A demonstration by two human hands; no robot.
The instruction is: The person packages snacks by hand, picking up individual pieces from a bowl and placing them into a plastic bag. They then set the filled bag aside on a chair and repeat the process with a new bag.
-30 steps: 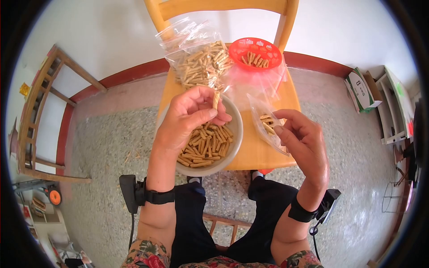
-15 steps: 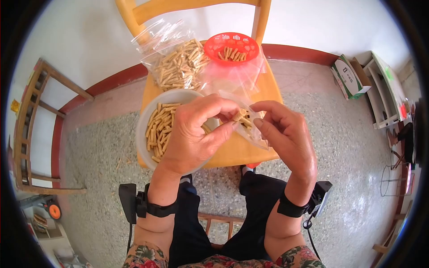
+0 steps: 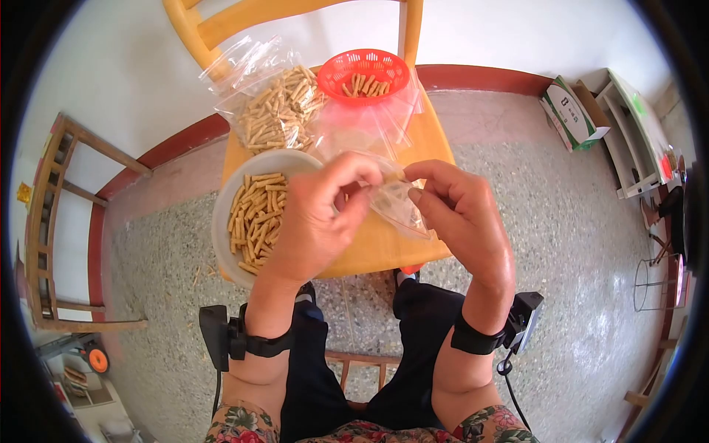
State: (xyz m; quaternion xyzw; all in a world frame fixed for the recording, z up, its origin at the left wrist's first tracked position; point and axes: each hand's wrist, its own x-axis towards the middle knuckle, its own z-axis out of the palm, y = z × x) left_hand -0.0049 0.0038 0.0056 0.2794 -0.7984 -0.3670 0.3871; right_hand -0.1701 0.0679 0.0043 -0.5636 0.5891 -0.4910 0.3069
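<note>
A small clear plastic bag (image 3: 405, 210) hangs between my two hands above the chair seat. My right hand (image 3: 467, 214) pinches its right edge between thumb and index finger. My left hand (image 3: 321, 214) has its thumb and index finger closed at the bag's left edge, the other fingers curled. A tan stick piece shows faintly near the bag's top. Left of and partly behind my left hand stands a white bowl (image 3: 221, 221) of short tan sticks (image 3: 256, 221). Farther back lies a larger clear bag (image 3: 277, 111) full of similar sticks.
A red plastic basket (image 3: 363, 60) with several sticks stands on the wooden chair (image 3: 436, 151), beside flat clear bags (image 3: 354, 133). A wooden frame (image 3: 48, 221) leans at the left wall. At the right are a cardboard box (image 3: 572, 118) and a white shelf (image 3: 628, 136).
The stick at my left fingertips no longer shows there. My left fingers have closed by the bag's edge, and the bag has swung into fuller view. The whole view has shifted slightly.
</note>
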